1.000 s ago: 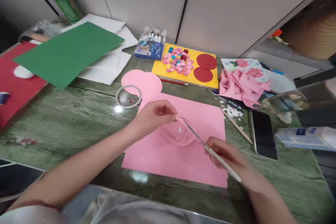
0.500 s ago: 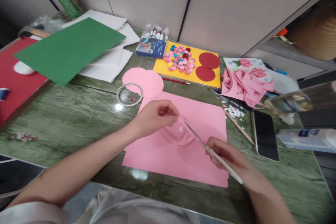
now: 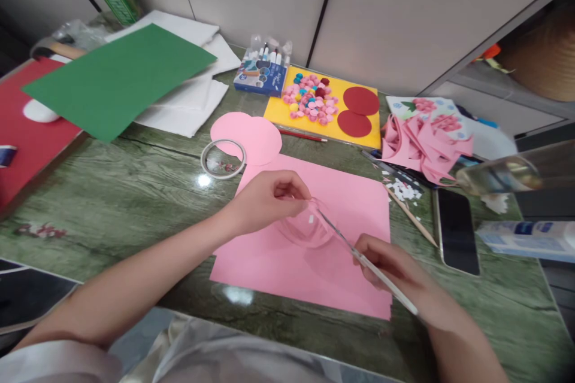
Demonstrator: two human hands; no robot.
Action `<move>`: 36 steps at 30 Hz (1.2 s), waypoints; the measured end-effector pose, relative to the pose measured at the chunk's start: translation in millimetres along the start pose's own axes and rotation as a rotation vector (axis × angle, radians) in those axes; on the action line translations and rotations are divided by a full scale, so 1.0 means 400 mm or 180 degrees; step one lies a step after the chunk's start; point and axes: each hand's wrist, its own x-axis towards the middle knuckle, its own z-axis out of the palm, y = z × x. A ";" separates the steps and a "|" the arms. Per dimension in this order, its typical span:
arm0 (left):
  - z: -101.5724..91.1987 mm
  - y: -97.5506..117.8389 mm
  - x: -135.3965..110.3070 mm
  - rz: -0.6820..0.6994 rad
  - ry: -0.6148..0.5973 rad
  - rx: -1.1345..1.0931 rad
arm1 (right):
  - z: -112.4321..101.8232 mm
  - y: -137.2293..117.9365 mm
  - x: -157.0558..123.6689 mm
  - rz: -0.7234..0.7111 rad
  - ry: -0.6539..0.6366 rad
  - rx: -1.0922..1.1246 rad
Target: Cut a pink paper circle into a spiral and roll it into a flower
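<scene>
Pinching the far edge of a pink, see-through-looking round piece (image 3: 309,238), the left hand (image 3: 272,200) has thumb and finger closed together on it. The right hand (image 3: 389,272) is wrapped around a slim white-handled tool (image 3: 390,287), its thin metal end angled up-left to that same edge, near the left fingertips; can't tell if the tip touches, or the exact tool type. Round piece sits over mid pink sheets (image 3: 278,278), a small white patch on it. Sheets lie on green wood-look table (image 3: 121,191). Two overlapping pink circles (image 3: 263,140) at the sheets' far left corner, tape ring (image 3: 203,161) partly over one. Right side: wooden stick (image 3: 415,220) beside the sheets, phone (image 3: 457,230) beyond it, pink scraps (image 3: 422,143) farther back. Yellow sheet (image 3: 277,112) behind, with pompoms (image 3: 314,108) and red circles (image 3: 354,124) on top.
</scene>
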 end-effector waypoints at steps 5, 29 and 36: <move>-0.004 0.007 0.001 -0.0013 -0.0022 -0.0007 | -0.003 -0.002 -0.002 -0.0015 -0.0013 -0.0029; 0.000 0.003 0.000 0.0017 -0.0069 0.0048 | -0.002 -0.007 -0.003 0.0028 -0.0045 -0.0127; -0.002 0.003 0.001 0.0035 -0.0086 0.0100 | 0.000 -0.007 -0.004 0.0056 -0.0025 -0.0186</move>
